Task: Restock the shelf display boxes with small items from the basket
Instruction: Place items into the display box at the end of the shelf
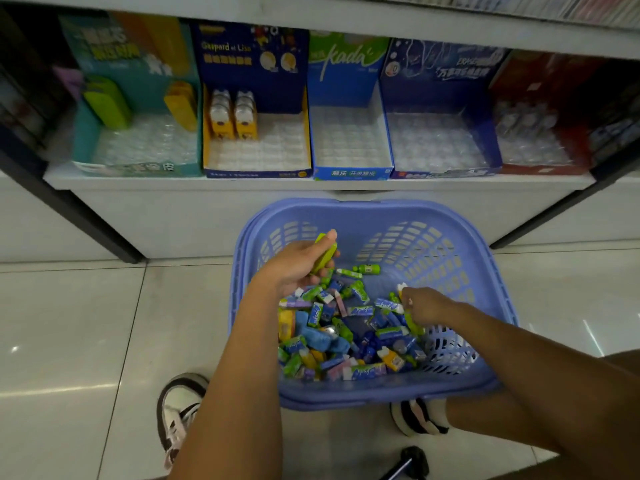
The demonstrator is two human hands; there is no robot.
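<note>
Left grip (298, 268): we see it closed round a lime item (324, 255), held just above the pile, on the basket's left side.
Right grip (427, 304): its fingers are down among the pile on the basket's right side; we cannot tell whether they hold anything.
Basket (346, 206): lilac plastic with slotted walls, on the floor just in front of the shelf and between our shoes.
Pile (346, 327): small packets, mostly green, blue and yellow, heaped in the basket's bottom.
Shelf (242, 184): white and low, carrying five display boxes side by side.
Teal box (83, 140): far left; a green pack and a yellow pack stand at its back.
Navy box (256, 64): two yellow-and-white items stand at its back left.
Blue box (349, 173): in the middle; we see only its clear tray.
Dark blue box (440, 81): right of the middle one, also showing only its tray.
Red box (540, 84): far right; its contents are too blurred for us to tell.
</note>
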